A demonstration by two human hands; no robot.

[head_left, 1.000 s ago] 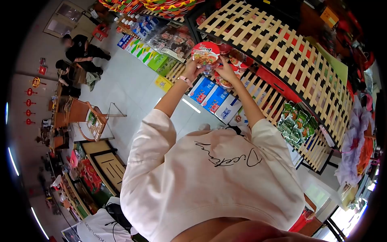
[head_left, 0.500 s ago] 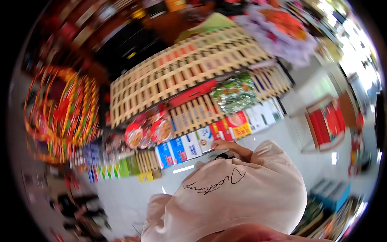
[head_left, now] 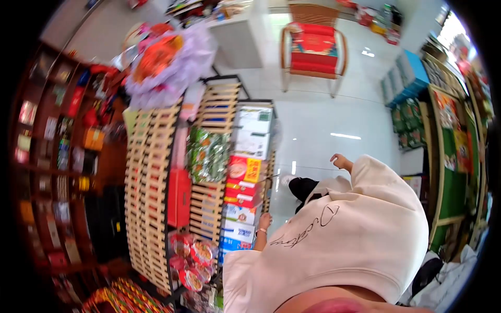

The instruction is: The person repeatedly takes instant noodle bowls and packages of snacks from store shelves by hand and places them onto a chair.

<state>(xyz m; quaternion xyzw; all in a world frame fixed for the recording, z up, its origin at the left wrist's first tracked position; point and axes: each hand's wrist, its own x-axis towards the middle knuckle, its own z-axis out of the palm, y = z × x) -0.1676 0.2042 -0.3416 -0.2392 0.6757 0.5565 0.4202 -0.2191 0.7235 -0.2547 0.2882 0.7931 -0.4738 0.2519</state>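
A shop, by the look of it, probably groceries. Low black-framed display rack of pale wooden slats (head_left: 148,198); on its lower tier, shiny green foil packets (head_left: 207,156) heaped beside round red-and-white lidded bowls (head_left: 202,252). Printed red, white and blue cartons (head_left: 243,169) lined along the rack's outer side, same kinds grouped. Dark brown wooden shelving (head_left: 62,171) at left, many mixed goods; green-backed wooden shelf unit (head_left: 451,195) opposite, stacked blue boxes (head_left: 412,70) near it. Pale, glossy tiled floor (head_left: 313,120) between.

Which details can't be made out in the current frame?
Head view:
- Left hand: too small to tell whether it touches the boxes.
- Noodle bowls: count hidden by overlap.
- Green packets: lettering too small and blurred.
- Woven colourful bands: cut off by bottom edge.
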